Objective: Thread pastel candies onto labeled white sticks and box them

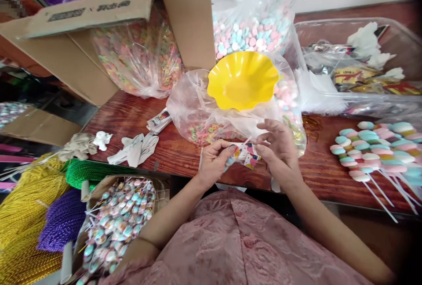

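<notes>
My left hand (216,160) pinches a small clear wrapper (245,153) printed with coloured shapes, holding it just above the near edge of the wooden table (171,149). My right hand (275,146) holds the wrapper's other side, fingers curled around it, with a thin white stick poking up between the hands. Just beyond them a yellow scalloped bowl (242,78) rests on a clear bag of sweets (198,113).
Finished marshmallow sticks (372,153) lie at the right. A cardboard box (108,39) with a bag of ring sweets stands at the back left, a bag of pastel sweets (252,26) behind the bowl, a clear tray (356,65) far right. Wrapped lollipops (115,223) and cord bundles (29,214) lie lower left.
</notes>
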### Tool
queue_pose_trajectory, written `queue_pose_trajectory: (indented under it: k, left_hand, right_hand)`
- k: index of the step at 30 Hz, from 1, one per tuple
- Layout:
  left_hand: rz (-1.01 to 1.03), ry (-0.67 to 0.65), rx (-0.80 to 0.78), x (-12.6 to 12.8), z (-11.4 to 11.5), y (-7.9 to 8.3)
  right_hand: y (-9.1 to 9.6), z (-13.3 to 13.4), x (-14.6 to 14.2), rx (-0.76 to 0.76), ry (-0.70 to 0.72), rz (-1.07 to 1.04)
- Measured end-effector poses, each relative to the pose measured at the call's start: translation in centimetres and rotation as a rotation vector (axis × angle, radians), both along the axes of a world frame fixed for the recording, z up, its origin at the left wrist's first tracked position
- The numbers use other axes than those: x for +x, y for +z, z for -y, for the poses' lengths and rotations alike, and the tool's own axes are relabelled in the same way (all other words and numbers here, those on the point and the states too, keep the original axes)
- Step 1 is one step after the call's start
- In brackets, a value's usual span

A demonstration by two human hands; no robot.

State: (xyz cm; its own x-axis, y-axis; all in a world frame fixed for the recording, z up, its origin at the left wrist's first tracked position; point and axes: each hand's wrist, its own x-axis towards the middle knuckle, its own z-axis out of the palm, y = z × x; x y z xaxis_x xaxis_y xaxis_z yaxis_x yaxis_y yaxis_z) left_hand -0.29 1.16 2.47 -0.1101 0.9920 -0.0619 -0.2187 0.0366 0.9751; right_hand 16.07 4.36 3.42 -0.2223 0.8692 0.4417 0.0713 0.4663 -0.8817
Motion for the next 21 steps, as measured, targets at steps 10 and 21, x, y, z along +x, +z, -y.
queue_pose_trajectory:
  k: [10,21]
  left_hand:
    - [0.084,-0.078,0.010,0.2,0.7,-0.9]
    - [0.244,-0.252,-0.136,0.6,1.1,-0.6]
  right_hand:
    - [-1.9,1.6,-2.0,-0.057,-0.026,-0.061]
    - [-2.3,1.7,-2.8,0.131,-0.186,-0.038]
